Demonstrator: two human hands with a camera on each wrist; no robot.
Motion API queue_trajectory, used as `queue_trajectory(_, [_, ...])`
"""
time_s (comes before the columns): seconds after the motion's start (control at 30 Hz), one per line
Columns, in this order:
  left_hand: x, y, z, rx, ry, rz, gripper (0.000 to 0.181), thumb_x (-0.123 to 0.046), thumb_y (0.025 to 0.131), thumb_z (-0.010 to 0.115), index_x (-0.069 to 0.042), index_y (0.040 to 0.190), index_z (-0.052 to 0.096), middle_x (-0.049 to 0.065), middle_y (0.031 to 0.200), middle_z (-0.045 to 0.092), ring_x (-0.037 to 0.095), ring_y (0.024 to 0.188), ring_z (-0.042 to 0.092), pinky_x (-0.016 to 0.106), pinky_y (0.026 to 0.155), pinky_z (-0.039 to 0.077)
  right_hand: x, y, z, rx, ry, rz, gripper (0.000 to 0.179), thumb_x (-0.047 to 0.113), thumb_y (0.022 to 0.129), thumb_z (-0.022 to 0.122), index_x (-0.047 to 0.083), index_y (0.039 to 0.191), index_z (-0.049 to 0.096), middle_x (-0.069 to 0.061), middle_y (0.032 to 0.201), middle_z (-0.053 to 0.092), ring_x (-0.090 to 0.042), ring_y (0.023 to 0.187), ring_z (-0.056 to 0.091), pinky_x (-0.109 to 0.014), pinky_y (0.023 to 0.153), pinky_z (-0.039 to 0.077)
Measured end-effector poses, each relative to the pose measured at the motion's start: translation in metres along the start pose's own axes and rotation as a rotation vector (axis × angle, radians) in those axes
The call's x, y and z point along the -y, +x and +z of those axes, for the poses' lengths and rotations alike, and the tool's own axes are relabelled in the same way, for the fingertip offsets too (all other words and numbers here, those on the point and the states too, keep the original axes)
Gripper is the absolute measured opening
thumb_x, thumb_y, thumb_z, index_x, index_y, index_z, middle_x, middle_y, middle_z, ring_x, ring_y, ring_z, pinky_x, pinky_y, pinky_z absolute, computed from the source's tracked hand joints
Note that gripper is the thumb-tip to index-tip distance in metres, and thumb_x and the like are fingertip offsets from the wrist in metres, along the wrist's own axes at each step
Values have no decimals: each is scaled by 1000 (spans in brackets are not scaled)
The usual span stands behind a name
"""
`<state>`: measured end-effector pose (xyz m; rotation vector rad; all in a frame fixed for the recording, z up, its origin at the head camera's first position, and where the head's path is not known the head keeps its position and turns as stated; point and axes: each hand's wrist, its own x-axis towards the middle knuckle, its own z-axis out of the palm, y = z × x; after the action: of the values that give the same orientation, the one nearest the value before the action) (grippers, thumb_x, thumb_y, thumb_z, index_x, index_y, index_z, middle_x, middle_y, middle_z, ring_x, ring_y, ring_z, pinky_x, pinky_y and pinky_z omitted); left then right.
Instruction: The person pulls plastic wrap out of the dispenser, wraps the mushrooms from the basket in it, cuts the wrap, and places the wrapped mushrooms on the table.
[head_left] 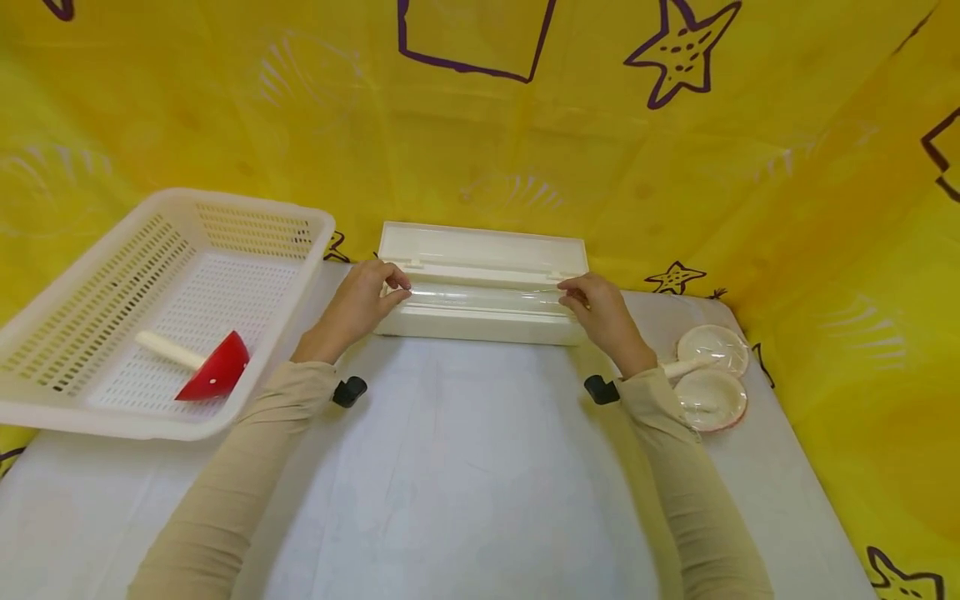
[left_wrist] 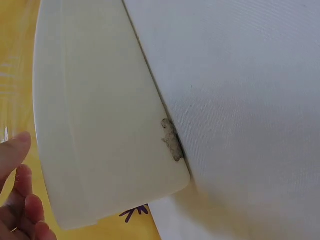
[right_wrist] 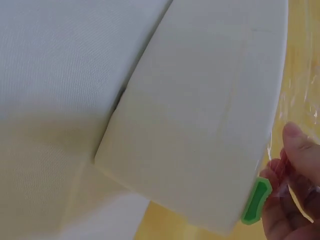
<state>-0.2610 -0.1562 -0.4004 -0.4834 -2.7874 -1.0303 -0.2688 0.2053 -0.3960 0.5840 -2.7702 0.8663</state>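
A cream cling film dispenser [head_left: 480, 325] sits at the back of the table with its lid [head_left: 480, 246] raised. Clear cling film [head_left: 480, 297] stretches across its opening. At the left end, my left hand [head_left: 365, 298] holds the film's edge between thumb and fingers. My right hand [head_left: 602, 312] pinches the film at the other end, where it gathers in creases [right_wrist: 285, 165] in the right wrist view. A green piece [right_wrist: 256, 201] sits on the dispenser's edge beside the right fingers. The left wrist view shows a chipped, dark patch [left_wrist: 172, 140] low on the dispenser's front.
A white slotted basket [head_left: 300, 275] stands at left, holding a red ladle [head_left: 217, 371] with a cream handle. Two cream-lined ladles [head_left: 712, 400] under shiny film lie right, beside my sleeve. Yellow patterned cloth [head_left: 480, 125] hangs behind the white-covered table [head_left: 465, 483].
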Motion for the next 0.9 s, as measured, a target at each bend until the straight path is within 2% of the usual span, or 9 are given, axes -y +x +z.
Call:
queue_trajectory(0.13, [-1, 0, 2, -63, -17, 24, 7, -7, 92, 70, -2, 95, 69, 18, 102, 66, 34, 96, 56, 45, 88, 44, 0, 0, 0, -3, -47, 20, 21, 6, 95, 65, -7, 110, 70, -23, 99, 66, -33, 88, 62, -45, 80, 53])
queue_trajectory(0.3, [-1, 0, 3, -100, -46, 46, 10, -7, 91, 70, 0, 98, 69, 17, 89, 71, 29, 81, 61, 37, 75, 48, 0, -2, -1, 8, -76, 56, 19, 10, 96, 64, -6, 104, 71, -22, 97, 63, -32, 84, 57, -41, 77, 49])
queue_trajectory(0.47, [1, 0, 4, -117, -54, 21, 15, -8, 91, 70, 2, 103, 69, 19, 90, 71, 32, 84, 61, 41, 79, 49, -1, -3, -3, 20, -70, 102, 22, 16, 98, 63, -4, 102, 71, -22, 101, 67, -34, 89, 62, -44, 80, 52])
queue_trajectory(0.57, [0, 0, 4, -139, -45, 18, 12, -10, 91, 71, 1, 97, 70, 17, 92, 73, 31, 82, 59, 40, 77, 46, -1, -4, -4, 8, -76, 91, 22, 19, 97, 65, -2, 102, 72, -19, 98, 72, -33, 87, 65, -45, 79, 54])
queue_trajectory(0.7, [-1, -2, 4, -169, -49, 30, 10, -10, 90, 72, 0, 92, 71, 16, 90, 74, 29, 77, 58, 35, 70, 43, 0, -5, -5, -13, -96, 49, 20, 18, 95, 66, -1, 99, 73, -17, 91, 73, -29, 77, 62, -41, 73, 51])
queue_trajectory(0.9, [-2, -4, 6, -228, -66, 86, 8, -7, 89, 73, 1, 89, 71, 16, 84, 72, 28, 75, 60, 34, 69, 45, 1, -7, -6, -30, -94, 28, 20, 16, 96, 65, -3, 99, 72, -18, 88, 72, -27, 74, 60, -39, 70, 50])
